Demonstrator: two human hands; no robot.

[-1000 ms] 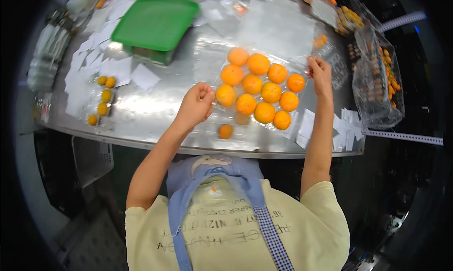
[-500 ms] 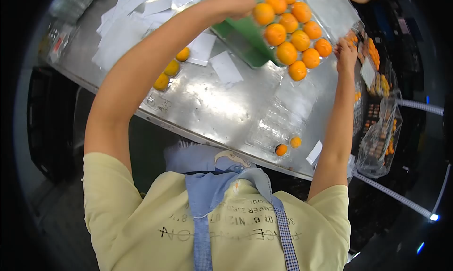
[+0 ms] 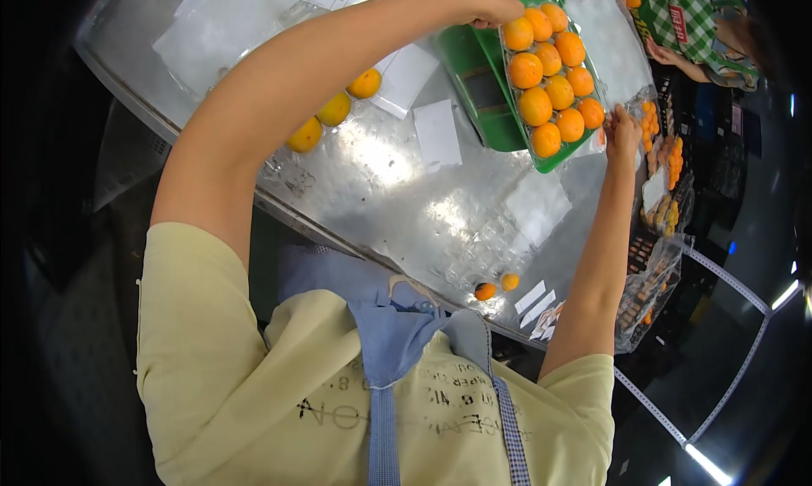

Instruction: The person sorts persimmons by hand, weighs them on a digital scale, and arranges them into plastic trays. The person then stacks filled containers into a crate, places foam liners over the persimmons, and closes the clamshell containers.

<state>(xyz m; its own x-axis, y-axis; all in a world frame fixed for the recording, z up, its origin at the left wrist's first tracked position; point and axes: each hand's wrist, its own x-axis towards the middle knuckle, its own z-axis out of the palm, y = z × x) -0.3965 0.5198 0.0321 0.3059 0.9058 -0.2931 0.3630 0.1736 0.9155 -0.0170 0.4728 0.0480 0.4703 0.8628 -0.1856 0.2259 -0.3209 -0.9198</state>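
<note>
A clear plastic tray of round orange fruits [image 3: 558, 91] sits over a green plastic tray [image 3: 548, 164] at the far side of the metal table. My left hand [image 3: 497, 1] has its fingers curled at the far left corner of the clear tray. On the opposite side, my right hand [image 3: 623, 132] pinches at the clear tray's right edge; its fingertips are small in view. A second green tray [image 3: 474, 88] lies beneath, to the left. Beyond my left forearm are several yellow-orange fruits [image 3: 335, 110] in clear packaging.
White paper sheets [image 3: 437, 136] lie on the metal table [image 3: 355, 194]. Empty clear trays [image 3: 482, 253] and two loose fruits [image 3: 485, 291] are near its front edge. Packed fruit [image 3: 675, 163] stands at the right. A co-worker in a green checked apron [image 3: 687, 16] is at upper right.
The fruit-filled clear tray, tilted and apart from the green tray before, now rests over it. My view has shifted, and more of the co-worker shows.
</note>
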